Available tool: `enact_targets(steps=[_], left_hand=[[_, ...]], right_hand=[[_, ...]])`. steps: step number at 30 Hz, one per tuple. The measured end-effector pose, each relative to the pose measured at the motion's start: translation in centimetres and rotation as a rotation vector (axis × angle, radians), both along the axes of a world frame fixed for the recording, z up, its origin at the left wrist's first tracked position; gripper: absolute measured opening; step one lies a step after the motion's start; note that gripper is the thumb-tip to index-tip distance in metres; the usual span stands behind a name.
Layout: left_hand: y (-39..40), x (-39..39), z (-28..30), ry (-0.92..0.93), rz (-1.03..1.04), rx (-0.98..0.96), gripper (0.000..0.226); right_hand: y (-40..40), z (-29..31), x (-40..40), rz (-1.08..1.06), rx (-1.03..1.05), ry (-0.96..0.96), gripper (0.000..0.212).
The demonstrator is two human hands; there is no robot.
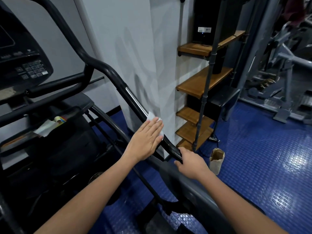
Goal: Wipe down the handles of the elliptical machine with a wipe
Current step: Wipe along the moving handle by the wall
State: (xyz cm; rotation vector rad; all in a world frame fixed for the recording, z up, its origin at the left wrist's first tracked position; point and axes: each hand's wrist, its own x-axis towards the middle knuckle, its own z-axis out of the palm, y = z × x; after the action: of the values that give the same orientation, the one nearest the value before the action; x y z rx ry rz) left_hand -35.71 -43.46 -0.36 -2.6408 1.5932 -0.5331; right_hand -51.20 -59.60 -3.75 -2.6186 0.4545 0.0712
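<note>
blue studded floor (253, 166) lies below; the handle (135, 100) slants up-left from both hands. left hand (145, 139) presses the wipe (152, 116) flat-fingered; right hand (190, 163) seemingly grips its lower end.

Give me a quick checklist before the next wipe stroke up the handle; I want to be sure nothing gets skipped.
1. Wipe sits between left hand and handle: ok.
2. Left hand fingers lie flat, pressing the wipe down: ok.
3. Right hand grips the handle's lower end to steady it: ok.
4. Path up the handle, past the chrome strip, is free of obstacles: ok.
5. Wipe still damp and clean: cannot tell.
6. Underside of the handle covered by the wipe: cannot tell.
</note>
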Motion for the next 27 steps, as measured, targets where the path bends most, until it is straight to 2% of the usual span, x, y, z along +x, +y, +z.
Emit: enact_targets(steps=[8,11,14,17,20,23,27], left_hand=[[-0.7,-5.9,-4.3,0.180,-0.149,0.052,0.053],[0.2,-3.4,-2.4,0.064,-0.197,0.112,0.053],[1.0,0.4,1.6,-0.052,-0.131,0.081,0.055],[0.6,1.6,3.7,-0.079,-0.060,0.072,0.058],[-0.8,-0.3,2.8,-0.046,-0.004,0.036,0.063],[-2.6,-3.4,-0.1,0.042,-0.056,0.039,0.063],[-3.9,-8.0,-2.7,0.210,-0.100,-0.066,0.046]], right_hand=[[-0.8,-0.3,-4.6,-0.101,-0.091,0.002,0.034],[-1.5,-0.7,-6.8,-0.135,-0.107,-0.011,0.030],[-1.4,-0.7,-7.3,-0.136,-0.104,-0.023,0.030],[-1.2,-0.4,-7.0,-0.141,-0.065,-0.002,0.029],[-1.3,-0.3,-7.1,-0.147,-0.042,0.011,0.028],[-1.2,-0.3,-7.2,-0.152,-0.059,0.007,0.028],[-0.9,-0.2,-7.9,-0.193,-0.106,-0.003,0.031]])
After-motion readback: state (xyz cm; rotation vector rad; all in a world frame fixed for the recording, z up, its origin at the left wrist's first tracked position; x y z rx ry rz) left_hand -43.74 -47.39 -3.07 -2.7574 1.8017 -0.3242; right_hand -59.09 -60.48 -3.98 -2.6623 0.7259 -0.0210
